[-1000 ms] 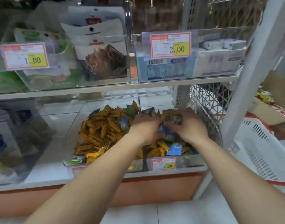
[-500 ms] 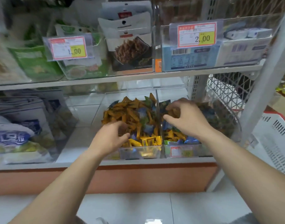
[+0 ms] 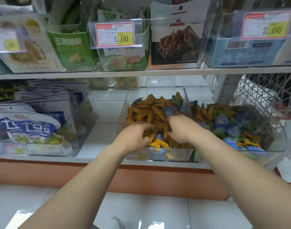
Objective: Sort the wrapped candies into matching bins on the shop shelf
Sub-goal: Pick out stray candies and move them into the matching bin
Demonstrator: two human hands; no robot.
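Head view: left hand (image 3: 134,136) and right hand (image 3: 181,129) sink curled fingers into orange candies (image 3: 148,111) in the clear middle bin (image 3: 174,154); blur hides any grip. Mixed blue candies (image 3: 222,120) fill the neighbouring bin (image 3: 278,139) rightward; snack bags (image 3: 31,128) stand leftward

Both hands dig into the clear left bin (image 3: 177,154) of orange candies (image 3: 146,111) on the lower shelf (image 3: 42,157). The left hand (image 3: 133,138) is near the front and the right hand (image 3: 182,128) just beside it (fingers curled and blurred, any grip unclear). The neighbouring right bin (image 3: 280,139) holds mixed candies (image 3: 227,124) in blue, green and orange.
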